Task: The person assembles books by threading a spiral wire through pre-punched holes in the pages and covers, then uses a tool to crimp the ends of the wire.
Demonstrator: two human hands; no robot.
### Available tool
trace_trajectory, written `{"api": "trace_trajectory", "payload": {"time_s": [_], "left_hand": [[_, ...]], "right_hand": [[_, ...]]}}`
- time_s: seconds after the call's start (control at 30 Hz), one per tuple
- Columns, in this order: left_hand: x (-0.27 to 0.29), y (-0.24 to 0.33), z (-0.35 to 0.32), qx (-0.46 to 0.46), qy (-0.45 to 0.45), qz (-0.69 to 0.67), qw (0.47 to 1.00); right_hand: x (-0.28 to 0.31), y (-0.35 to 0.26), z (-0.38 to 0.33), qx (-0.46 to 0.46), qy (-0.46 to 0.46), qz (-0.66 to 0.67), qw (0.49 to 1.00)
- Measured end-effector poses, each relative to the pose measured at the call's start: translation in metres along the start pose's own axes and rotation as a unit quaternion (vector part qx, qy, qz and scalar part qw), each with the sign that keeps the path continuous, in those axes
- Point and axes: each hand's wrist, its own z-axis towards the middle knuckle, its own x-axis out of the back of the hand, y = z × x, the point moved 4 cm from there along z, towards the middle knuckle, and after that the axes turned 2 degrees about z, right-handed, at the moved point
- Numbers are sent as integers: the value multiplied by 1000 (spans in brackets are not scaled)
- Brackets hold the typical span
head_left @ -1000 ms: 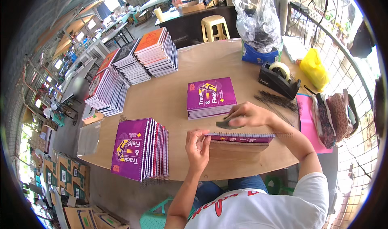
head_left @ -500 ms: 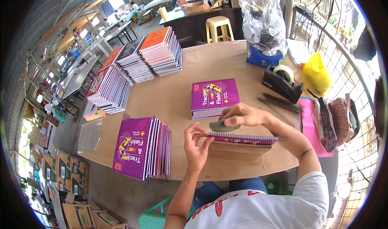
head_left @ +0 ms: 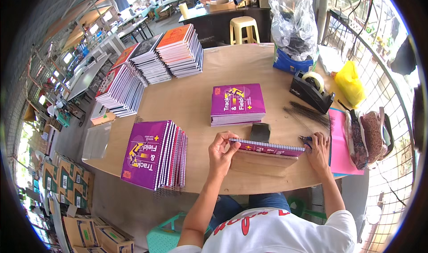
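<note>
Notebook (head_left: 267,147) sits at the near table (head_left: 196,97) edge, stood on its side. Left hand (head_left: 221,152) pinches the coil's end; right hand (head_left: 319,149) pins the other end, fingers clenched on something blue. A slip could skew the coil, I'd say.

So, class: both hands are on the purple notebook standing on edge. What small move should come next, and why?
Probably lay the purple notebook onto the leaning purple stack: the left hand and right hand grip its ends, and the spiral already runs along its top edge.
</note>
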Motion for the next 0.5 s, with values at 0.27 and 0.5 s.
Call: {"api": "trace_trajectory", "payload": {"time_s": [0.27,0.5], "left_hand": [[-7,2,3,31,8,-82,996],[-9,5,5,18,4,-95,995]], "right_hand": [[58,-35,70,97,184,58,976],[124,-117,112,312,104,148,933]]}}
